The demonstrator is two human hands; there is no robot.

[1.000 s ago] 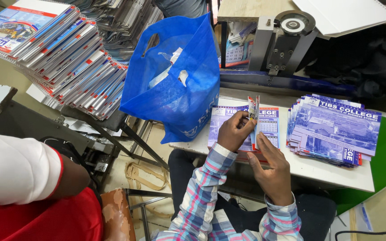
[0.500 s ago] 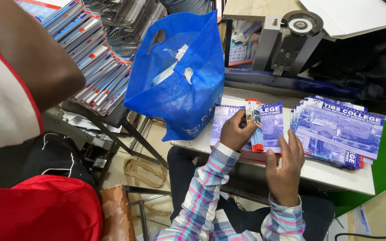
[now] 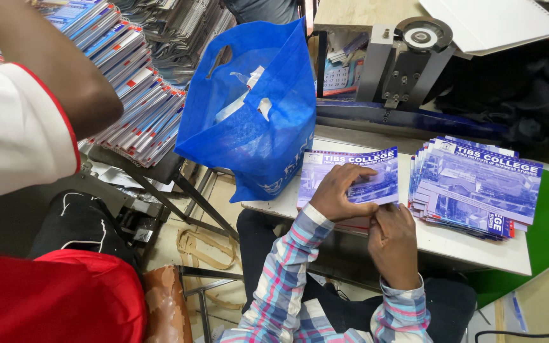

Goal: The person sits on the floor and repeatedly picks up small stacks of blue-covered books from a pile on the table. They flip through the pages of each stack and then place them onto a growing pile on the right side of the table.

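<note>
Your left hand [image 3: 341, 190] presses flat, fingers spread, on a blue booklet [image 3: 351, 174]; your right hand [image 3: 392, 238] pinches its near edge. Beside it, the blue bag [image 3: 255, 127] holds white scraps.

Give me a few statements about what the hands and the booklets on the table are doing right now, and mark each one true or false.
1. The left hand lies flat on a blue booklet on the white table. True.
2. The right hand is inside the blue bag. False: it is at the table's near edge, by the booklet's lower edge.
3. A stack of blue booklets lies to the right of the single booklet. True.
4. The blue bag lies folded flat on the table. False: it stands open at the table's left end.
</note>
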